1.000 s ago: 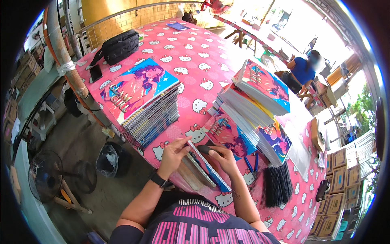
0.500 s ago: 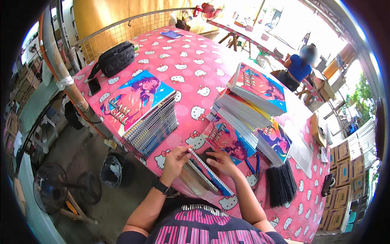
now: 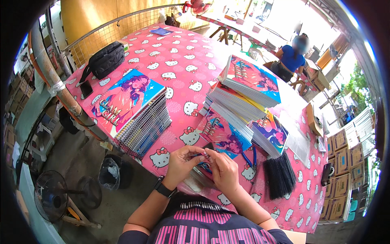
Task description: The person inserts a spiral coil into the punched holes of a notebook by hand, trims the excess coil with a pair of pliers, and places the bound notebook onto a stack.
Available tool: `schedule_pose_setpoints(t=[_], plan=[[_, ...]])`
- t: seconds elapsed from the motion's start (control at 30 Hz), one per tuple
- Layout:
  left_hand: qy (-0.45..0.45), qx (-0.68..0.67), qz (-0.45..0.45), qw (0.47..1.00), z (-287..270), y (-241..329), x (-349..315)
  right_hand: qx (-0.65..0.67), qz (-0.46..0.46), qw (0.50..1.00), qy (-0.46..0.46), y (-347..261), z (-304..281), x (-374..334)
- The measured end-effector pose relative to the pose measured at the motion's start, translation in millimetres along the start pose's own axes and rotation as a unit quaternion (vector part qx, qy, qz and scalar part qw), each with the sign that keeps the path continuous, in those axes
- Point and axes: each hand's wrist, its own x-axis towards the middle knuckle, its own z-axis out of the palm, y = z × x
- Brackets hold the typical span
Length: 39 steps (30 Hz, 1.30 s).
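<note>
Just in front of my body, my left hand (image 3: 183,163) and my right hand (image 3: 223,171) meet with thumbs and fingers pinched together. Whatever small thing sits between the fingertips is too small to make out. Beneath them, mostly hidden by the hands, is a notebook (image 3: 206,167) at the table's near edge. Right beyond the hands lies a notebook with a pink and blue cover (image 3: 226,136). Blue-handled pliers (image 3: 250,157) rest to the right of my right hand, and beside them is a bundle of black spiral binding coils (image 3: 279,175).
A tall stack of spiral-bound notebooks (image 3: 142,128) stands at left; loose stacks (image 3: 252,87) lean at right. Behind are a black bag (image 3: 106,60) and a phone (image 3: 86,88). A pole (image 3: 69,93) rises by the left edge. A person in blue (image 3: 291,57) works farther off.
My right hand has moved up and inward from the notebook's side, so its fingertips now meet those of my left hand. The notebook is now more hidden. The whole view has shifted slightly.
</note>
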Motion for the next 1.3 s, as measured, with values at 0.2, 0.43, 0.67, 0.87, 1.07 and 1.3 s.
schedule_pose_setpoints(t=[0.2,0.43,0.67,0.87,1.07,1.3], plan=[[0.001,0.106,0.091,0.99,-2.2,-0.2,-3.9,0.062,0.062,0.996,-0.004,-7.8,-5.0,6.0],[0.037,-0.028,0.082,0.996,8.0,-7.3,-3.7,0.136,0.118,0.983,0.029,-7.7,-3.7,3.4],[0.025,0.011,0.081,0.996,9.6,-5.2,-8.6,0.119,0.087,0.989,-0.002,-2.7,-2.7,3.6],[0.052,0.003,0.145,0.988,16.6,-8.3,-11.7,0.031,-0.033,0.998,-0.042,-7.9,-13.7,12.2],[0.078,0.026,0.188,0.979,23.3,-4.4,-11.3,-0.01,-0.039,0.998,-0.045,-12.4,-21.6,17.5],[0.198,0.23,0.284,0.91,6.1,13.9,-7.2,0.062,-0.008,0.998,0.016,-47.8,-42.8,36.6]])
